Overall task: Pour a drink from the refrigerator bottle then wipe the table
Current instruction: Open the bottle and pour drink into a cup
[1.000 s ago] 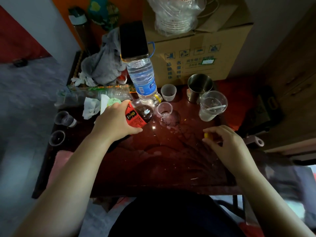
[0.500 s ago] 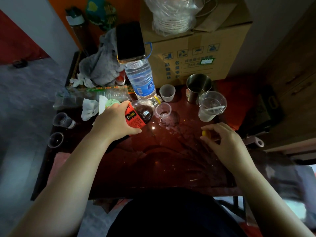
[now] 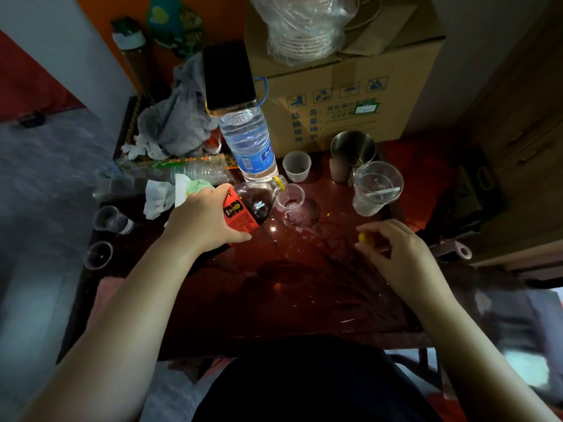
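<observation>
Left hand (image 3: 207,220) wraps the drink bottle (image 3: 249,205), tipped sideways with its yellow-ringed mouth over a small clear cup (image 3: 291,202) on the dark red table (image 3: 289,287). The bottle's red label shows a trophy mark and "FIFA"; the rest is too small to read. Right hand (image 3: 399,254) rests on the table, fingers pinching a yellow cap (image 3: 363,238). Behind stand a water bottle (image 3: 251,144) with a blue label, a steel mug (image 3: 353,150), and a cardboard box (image 3: 350,95) printed "2X9", its other print blurred.

1. Grey floor (image 3: 45,166) at left.
2. White wall (image 3: 70,53) meets an orange wall (image 3: 100,10) behind.
3. Glossy red-brown table (image 3: 289,287) reflects light.
4. Wooden cabinet (image 3: 524,147) stands right.
</observation>
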Demonstrator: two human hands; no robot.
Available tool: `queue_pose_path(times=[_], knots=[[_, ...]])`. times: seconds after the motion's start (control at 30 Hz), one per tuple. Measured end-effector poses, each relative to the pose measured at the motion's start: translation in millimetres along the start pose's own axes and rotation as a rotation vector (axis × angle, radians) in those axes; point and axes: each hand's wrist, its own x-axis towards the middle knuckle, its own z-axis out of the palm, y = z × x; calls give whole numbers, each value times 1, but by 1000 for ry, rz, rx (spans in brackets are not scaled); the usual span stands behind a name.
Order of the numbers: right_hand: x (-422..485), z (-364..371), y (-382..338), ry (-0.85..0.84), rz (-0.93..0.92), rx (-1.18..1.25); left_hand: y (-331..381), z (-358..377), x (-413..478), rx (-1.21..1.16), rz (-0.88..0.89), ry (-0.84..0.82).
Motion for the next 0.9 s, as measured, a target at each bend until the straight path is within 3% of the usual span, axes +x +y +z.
queue_pose_path(times=[0.9], knots=[[-4,0,-1,3,12,-9,-1,2,7,95,-11,-33]])
